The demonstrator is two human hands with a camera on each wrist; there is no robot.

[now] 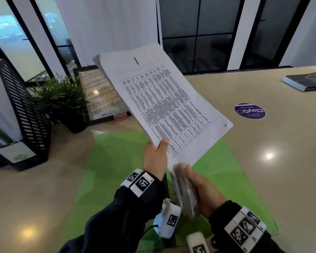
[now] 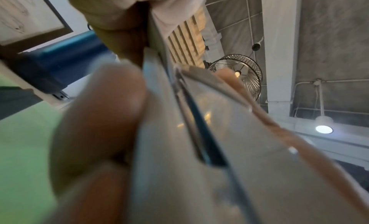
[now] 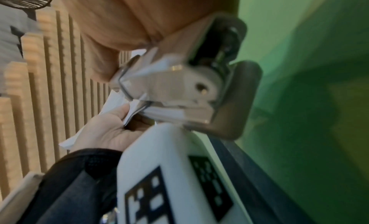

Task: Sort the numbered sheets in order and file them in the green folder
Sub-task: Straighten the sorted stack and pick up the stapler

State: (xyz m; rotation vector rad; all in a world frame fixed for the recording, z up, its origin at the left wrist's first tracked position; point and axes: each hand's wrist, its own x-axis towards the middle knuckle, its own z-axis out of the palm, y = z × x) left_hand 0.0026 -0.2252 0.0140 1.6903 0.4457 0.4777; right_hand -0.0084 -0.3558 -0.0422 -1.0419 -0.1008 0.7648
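At frame centre the left hand [image 1: 154,157] pinches the light, floppy sheets [image 1: 162,99] by their lower edge over the green folder [image 1: 113,161], while the right hand [image 1: 202,192] grips a stapler [image 1: 183,190] at their corner, best supported near it.

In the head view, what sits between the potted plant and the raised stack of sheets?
A framed print leans there, right of the potted plant, partly hidden behind the stack of sheets held by the left hand. A small red card stands at its base.
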